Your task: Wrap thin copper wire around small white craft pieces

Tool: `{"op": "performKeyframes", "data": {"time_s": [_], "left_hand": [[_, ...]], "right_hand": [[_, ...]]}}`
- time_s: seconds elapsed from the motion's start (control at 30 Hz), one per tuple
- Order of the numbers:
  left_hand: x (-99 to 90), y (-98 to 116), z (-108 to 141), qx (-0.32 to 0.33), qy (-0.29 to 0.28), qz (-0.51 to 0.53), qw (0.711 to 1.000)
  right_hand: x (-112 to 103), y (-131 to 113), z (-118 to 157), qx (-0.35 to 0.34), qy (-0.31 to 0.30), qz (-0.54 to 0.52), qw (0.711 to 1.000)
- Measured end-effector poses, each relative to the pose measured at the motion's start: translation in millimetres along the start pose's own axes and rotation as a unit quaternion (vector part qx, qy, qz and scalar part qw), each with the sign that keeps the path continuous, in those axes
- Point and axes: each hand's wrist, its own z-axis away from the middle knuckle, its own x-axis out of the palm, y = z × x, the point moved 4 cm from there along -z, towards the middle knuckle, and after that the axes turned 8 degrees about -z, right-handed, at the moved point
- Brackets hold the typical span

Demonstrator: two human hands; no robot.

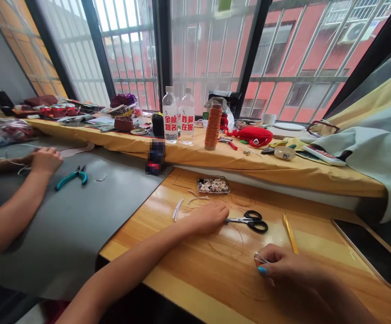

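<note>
My left hand (212, 216) rests on the wooden table with its fingers curled downward, at the tips of the black-handled scissors (254, 220). Its fingertips are mostly hidden, so what it grips, if anything, cannot be made out. Closer to me, my right hand (278, 265) pinches a small thin whitish loop (260, 258) between thumb and fingers. Loose brown threads (217, 249) lie between the hands. Beyond my left hand sits a clear tray of small shell-like pieces (213, 185). A curved white strip (177, 209) lies left of that hand.
Yellow tweezers (290, 233) and a phone (372, 252) lie at the right. Another person's hands (45, 159) work with cord on the grey mat, near teal pliers (72, 177). A raised ledge holds two bottles (187, 117) and an orange thread spool (213, 128).
</note>
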Motion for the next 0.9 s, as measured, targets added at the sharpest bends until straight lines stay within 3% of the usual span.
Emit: {"op": "performKeyframes", "data": {"time_s": [0.13,0.3,0.43,0.53,0.6,0.67,0.77,0.9], "left_hand": [[-2.3,-6,0,-0.030,-0.006,0.037,0.999],[-15.6,-32,-8,-0.176,0.009,0.125,0.976],[-31.1,-42,-45,-0.140,0.010,0.152,0.978],[-38.6,-50,-84,-0.126,0.055,0.170,0.976],[-36.0,-53,-104,-0.134,0.063,0.152,0.977],[-25.8,-53,-115,-0.142,0.029,0.105,0.984],[-8.1,-48,-113,-0.134,-0.016,0.058,0.989],[-6.4,-54,-88,-0.145,0.025,0.016,0.989]], "right_hand": [[0,-2,-2,-0.009,-0.014,-0.020,1.000],[-3,-1,-4,-0.015,-0.014,-0.021,1.000],[-7,2,-2,0.007,0.031,-0.034,0.999],[-5,-2,-1,0.001,0.032,-0.021,0.999],[-2,-7,0,-0.021,0.006,-0.007,1.000],[0,-10,0,-0.035,-0.004,-0.009,0.999],[0,-10,-1,-0.036,-0.003,-0.018,0.999],[0,-6,-2,-0.030,-0.003,-0.027,0.999]]}}
